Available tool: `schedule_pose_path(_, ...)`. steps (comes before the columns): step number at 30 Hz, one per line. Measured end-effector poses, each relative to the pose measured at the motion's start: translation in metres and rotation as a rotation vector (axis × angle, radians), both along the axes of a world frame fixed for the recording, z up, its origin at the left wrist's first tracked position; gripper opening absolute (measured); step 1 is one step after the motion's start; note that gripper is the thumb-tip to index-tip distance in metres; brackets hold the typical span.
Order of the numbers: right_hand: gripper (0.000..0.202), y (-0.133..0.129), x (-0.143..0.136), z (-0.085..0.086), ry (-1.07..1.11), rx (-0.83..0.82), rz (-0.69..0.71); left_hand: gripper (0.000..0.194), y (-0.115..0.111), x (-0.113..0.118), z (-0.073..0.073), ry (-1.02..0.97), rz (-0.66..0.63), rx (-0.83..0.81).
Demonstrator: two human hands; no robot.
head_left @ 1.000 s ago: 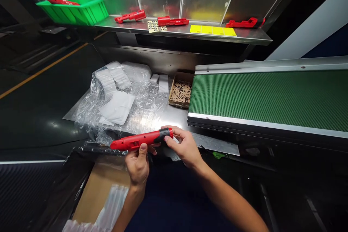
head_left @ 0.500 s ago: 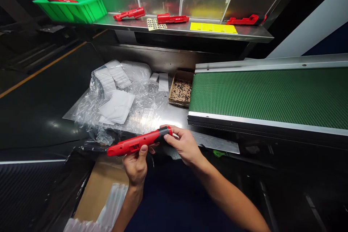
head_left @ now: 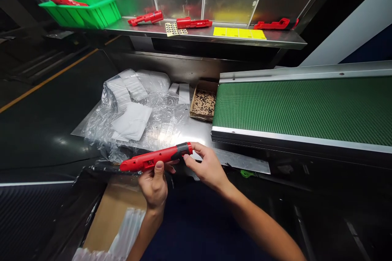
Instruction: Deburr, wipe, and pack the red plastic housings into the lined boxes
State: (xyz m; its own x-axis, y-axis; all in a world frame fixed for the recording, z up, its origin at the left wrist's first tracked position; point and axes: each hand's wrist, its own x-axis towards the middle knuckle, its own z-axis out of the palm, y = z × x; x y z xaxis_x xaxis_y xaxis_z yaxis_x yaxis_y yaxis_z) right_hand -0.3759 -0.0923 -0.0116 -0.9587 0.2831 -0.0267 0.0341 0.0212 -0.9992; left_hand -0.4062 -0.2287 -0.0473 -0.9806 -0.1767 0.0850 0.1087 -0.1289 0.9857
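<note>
A long red plastic housing with a dark grey band near its right end is held in front of me, its right end slightly higher than its left. My left hand grips it from below around the middle, thumb pressed on the near side. At the banded end, my right hand has its thumb and index finger around the tip; the other fingers are partly hidden. Small openings show along the housing's side. Behind it lie white sheets on crumpled clear plastic film.
A green conveyor belt runs off to the right, beside a cardboard tray of small dark parts. The shelf above carries several red housings, a yellow label sheet and a green bin. An open carton stands lower left.
The red housing has turned a little in my hands, its left end slightly higher. My right fingertips have shifted slightly at the banded end. The view has tilted slightly.
</note>
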Motion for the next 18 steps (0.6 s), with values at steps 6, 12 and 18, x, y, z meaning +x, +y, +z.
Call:
schedule_pose_path(6, 0.022, 0.003, 0.002, 0.007, 0.010, 0.004, 0.023, 0.051, 0.009, -0.004, 0.014, -0.027, -0.034, 0.164)
schedule_pose_path(12, 0.027, 0.006, 0.006, 0.006, 0.047, -0.019, 0.039, 0.054, 0.006, -0.006, 0.012, -0.126, -0.045, 0.224)
schedule_pose_path(18, 0.032, 0.014, 0.010, -0.010, 0.121, 0.224, -0.252, 0.057, 0.009, -0.006, 0.012, -0.199, 0.018, 0.231)
